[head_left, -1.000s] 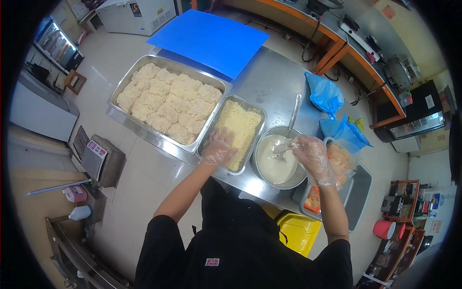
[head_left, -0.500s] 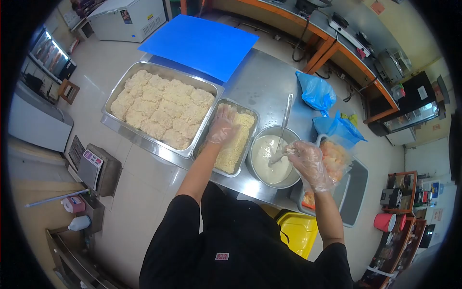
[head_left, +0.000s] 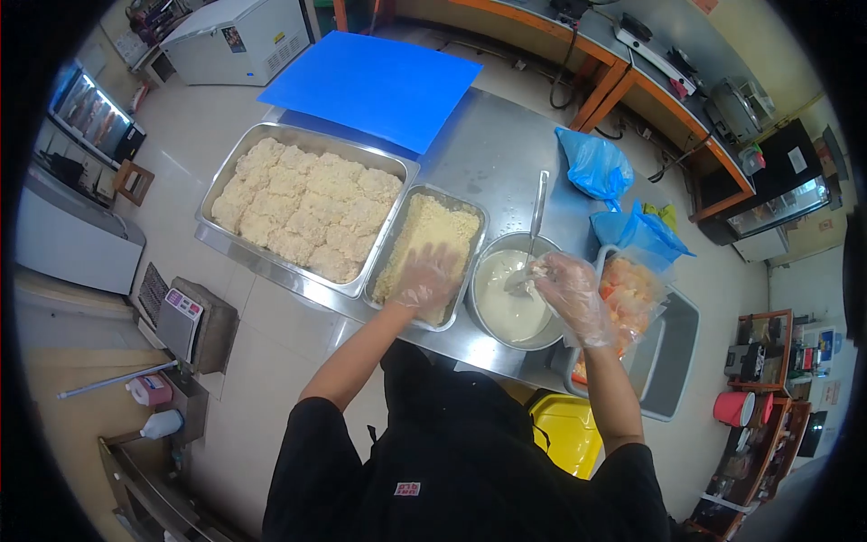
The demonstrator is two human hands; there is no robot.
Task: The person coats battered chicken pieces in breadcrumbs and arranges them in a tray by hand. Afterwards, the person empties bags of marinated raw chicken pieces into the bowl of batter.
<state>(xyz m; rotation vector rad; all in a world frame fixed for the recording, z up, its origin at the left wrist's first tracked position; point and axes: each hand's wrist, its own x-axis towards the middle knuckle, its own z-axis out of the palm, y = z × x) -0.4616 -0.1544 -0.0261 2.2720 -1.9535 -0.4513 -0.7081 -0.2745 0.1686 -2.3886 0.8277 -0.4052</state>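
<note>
My left hand [head_left: 428,278], in a clear plastic glove, lies with fingers spread on the pale breadcrumbs [head_left: 442,226] in a narrow metal tray [head_left: 481,226]. Over a round metal bowl [head_left: 473,303] of white batter [head_left: 508,314] is my right hand [head_left: 571,289], also gloved. Its fingers are curled and smeared with something whitish; what they hold, if anything, is hidden. A long-handled metal utensil [head_left: 539,203] stands in the batter, its lower end close to my right fingertips. To the left, a large metal tray [head_left: 206,210] holds several crumb-coated pieces [head_left: 307,203].
A blue board [head_left: 375,86] lies beyond the large tray. Blue plastic bags [head_left: 598,172] rest at the table's right. A clear bag of orange-pink pieces [head_left: 625,298] sits by a grey bin [head_left: 682,352]. Below the table edge is a yellow container [head_left: 569,434].
My left hand has moved nearer to me over the crumbs, its fingers now laid flat. The right hand stays over the bowl's right side, almost unchanged. The camera view has shifted slightly.
</note>
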